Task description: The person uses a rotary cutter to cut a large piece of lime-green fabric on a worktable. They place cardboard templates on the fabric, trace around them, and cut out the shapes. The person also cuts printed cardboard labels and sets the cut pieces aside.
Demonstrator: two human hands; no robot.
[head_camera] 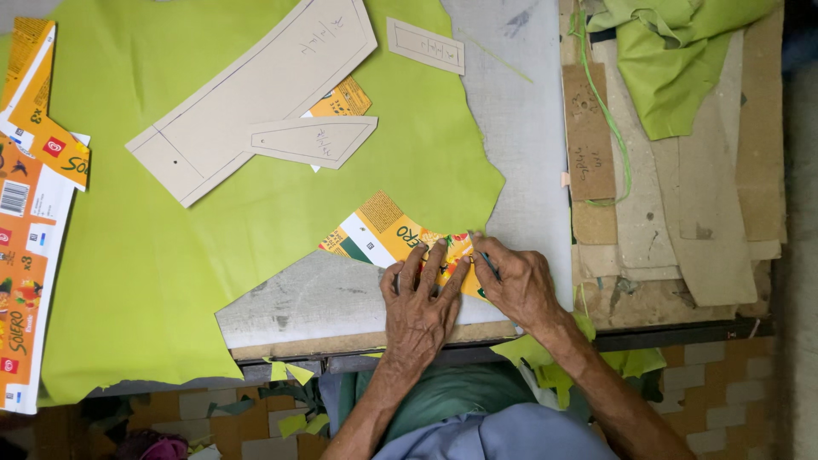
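1. Head view, nearest: your left hand (419,294), fingers spread flat, pins the printed card (388,238) on the green sheet (170,255).
2. Your right hand (518,281) pinches a pen (487,266) at the card's edge.
3. Press firmly; trace tight to the edge.
4. Beyond: cardboard patterns (247,94).

Grey card templates (256,85) on lime-green sheet (128,255); crumpled green scrap (673,60)

Near edge: orange-yellow printed carton piece (383,234) under both hands
Left edge: flattened orange-white printed carton (25,213), long strip
Centre top: small orange carton scrap (345,100) beneath cardboard patterns
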